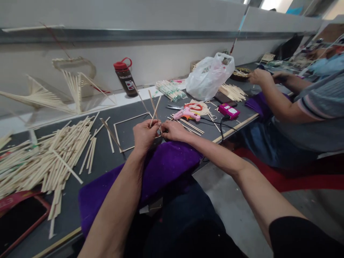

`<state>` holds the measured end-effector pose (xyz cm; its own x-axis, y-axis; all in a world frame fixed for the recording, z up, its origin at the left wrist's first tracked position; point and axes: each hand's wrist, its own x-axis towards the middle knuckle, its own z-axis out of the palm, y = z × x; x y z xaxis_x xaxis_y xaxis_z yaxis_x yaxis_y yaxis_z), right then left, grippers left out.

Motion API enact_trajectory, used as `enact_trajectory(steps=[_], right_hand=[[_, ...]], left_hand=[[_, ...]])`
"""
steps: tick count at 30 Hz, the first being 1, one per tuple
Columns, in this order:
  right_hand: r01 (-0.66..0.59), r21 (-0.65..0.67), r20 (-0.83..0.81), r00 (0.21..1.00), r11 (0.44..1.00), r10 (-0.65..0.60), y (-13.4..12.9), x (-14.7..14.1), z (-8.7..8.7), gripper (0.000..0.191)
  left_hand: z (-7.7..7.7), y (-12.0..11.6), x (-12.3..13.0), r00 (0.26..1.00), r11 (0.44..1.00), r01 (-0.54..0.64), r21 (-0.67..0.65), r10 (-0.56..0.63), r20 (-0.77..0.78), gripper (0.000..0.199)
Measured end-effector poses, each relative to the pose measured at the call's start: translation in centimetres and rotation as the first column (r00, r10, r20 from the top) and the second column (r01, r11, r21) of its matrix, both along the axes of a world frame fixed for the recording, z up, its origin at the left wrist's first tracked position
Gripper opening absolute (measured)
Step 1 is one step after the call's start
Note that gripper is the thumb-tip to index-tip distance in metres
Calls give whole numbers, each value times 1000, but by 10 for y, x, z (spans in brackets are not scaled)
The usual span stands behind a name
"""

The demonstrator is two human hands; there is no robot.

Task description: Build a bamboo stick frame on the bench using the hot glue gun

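Observation:
A rectangular frame of thin wooden sticks lies on the dark table, with sticks standing up at its corners. At its near right corner my left hand is closed, pinching an upright, slanting wooden stick. Close against it, my right hand is closed too, fingertips at the same corner; what they grip is hidden. Just beyond the right hand lie a pink glue gun, scissors with red handles and several loose sticks. Purple cloth is under my forearms.
A big pile of wooden sticks covers the left side, with a phone in front. Along the back stand a dark bottle, a stick model and a white plastic bag. At right, a co-worker's arm extends over the table.

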<state>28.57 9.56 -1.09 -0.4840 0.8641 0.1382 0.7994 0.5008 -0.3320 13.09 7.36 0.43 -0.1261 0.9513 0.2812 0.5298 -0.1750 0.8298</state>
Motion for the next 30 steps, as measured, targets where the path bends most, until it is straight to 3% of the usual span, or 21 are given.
enact_trajectory(steps=[20,30], right_hand=[[-30,50,-69,997,998,34,2,-3,-9,24],[-20,44,-148,989,999,27,1,-5,-17,23]], left_hand=[[0,2,0,1000,1000,-4,19,5,-14,20],[-10,3,0,999,999,43,32,-44,12,20]])
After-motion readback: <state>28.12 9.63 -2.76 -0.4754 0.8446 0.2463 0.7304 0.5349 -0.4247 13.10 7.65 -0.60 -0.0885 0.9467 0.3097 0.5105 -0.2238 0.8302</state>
